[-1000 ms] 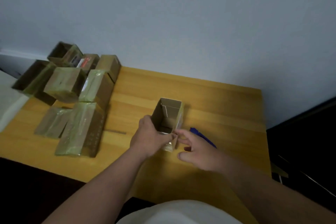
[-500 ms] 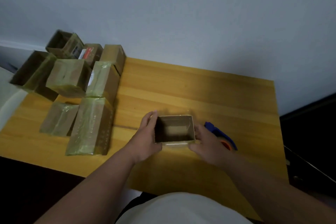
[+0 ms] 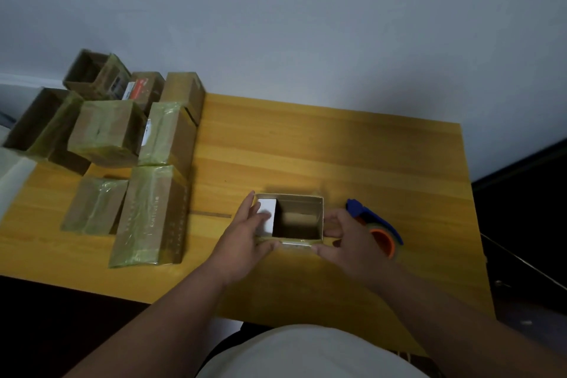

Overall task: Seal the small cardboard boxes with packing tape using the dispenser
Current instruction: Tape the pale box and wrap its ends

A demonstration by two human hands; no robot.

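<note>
Box in hand: the open box (image 3: 297, 218) stands on the counter (image 3: 337, 150) near its front edge, mouth upward, with nothing taped across it that I can see.
Left hand (image 3: 242, 239): its grip is on the box's left side, thumb at the near wall and fingers over a white flap (image 3: 266, 216) tipped inward at that end.
Right hand (image 3: 349, 239): fingers curl against the box's right wall, thumb on the near edge, so the grip is clamped on the box.
Dispenser: the blue tape dispenser (image 3: 376, 224) with its orange-cored roll lies just right of the right hand, not held.
Done so far: a pile of taped boxes (image 3: 144, 169) sits at the counter's left, wrapped in glossy greenish tape; two at the far left look open.
Left to do: by my judgement, fold this box's flaps shut, then pick up the dispenser and tape the seam.
Writing: small print runs down the side of the nearest taped box, too blurred to read; a red-and-white label (image 3: 136, 89) on a rear box is also illegible.
</note>
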